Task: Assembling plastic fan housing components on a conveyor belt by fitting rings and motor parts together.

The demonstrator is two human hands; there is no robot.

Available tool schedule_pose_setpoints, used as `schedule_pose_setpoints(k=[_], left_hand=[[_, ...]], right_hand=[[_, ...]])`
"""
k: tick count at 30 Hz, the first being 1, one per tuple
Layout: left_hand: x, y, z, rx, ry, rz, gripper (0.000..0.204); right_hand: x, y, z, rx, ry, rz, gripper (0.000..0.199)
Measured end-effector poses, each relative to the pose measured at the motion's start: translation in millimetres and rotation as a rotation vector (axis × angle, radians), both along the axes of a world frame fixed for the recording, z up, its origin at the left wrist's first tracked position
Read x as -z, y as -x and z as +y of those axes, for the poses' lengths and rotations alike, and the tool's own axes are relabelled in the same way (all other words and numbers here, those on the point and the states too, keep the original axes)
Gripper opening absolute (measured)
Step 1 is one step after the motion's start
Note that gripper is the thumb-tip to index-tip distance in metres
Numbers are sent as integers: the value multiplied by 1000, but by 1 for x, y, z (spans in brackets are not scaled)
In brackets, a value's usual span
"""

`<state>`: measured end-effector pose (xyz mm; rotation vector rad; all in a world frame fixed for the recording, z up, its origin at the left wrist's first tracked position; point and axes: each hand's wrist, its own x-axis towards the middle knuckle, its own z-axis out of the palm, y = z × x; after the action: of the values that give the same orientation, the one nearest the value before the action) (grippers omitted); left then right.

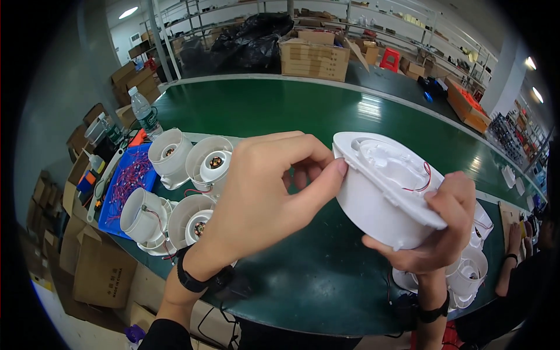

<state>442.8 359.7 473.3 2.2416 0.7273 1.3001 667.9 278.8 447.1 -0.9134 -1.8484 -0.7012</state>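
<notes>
A white plastic fan housing (391, 198), rounded below with a moulded recess on its upper face, is held tilted above the green table. My right hand (446, 219) grips it from the right, thumb on the upper face and fingers underneath. A thin red wire (426, 178) loops out of the recess near that thumb. At the housing's left corner, my left hand (286, 186) has thumb and forefinger pinched together against the rim. Whatever lies between those fingertips, if anything, is hidden.
Several white fan units (208, 162) with copper windings stand left of my left arm; more white units (468, 271) sit at the right. A blue tray (123, 189) holds red wires. Beyond are a plastic bottle (144, 111) and a green conveyor belt (262, 105). Another person's arm (508, 265) shows far right.
</notes>
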Motion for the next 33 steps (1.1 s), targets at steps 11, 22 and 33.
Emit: schedule_pose_setpoints(k=[11,22,33], left_hand=[[8,-1,7,-225,8,368,13],[6,2,8,303,191,51,73],[9,-10,4,259,518,118,58]], right_hand=[[-2,-1,-7,107,29,-66,85],[-6,6,9,-449,695,1129,52],[1,-23,23,-437,1214,1129,58]])
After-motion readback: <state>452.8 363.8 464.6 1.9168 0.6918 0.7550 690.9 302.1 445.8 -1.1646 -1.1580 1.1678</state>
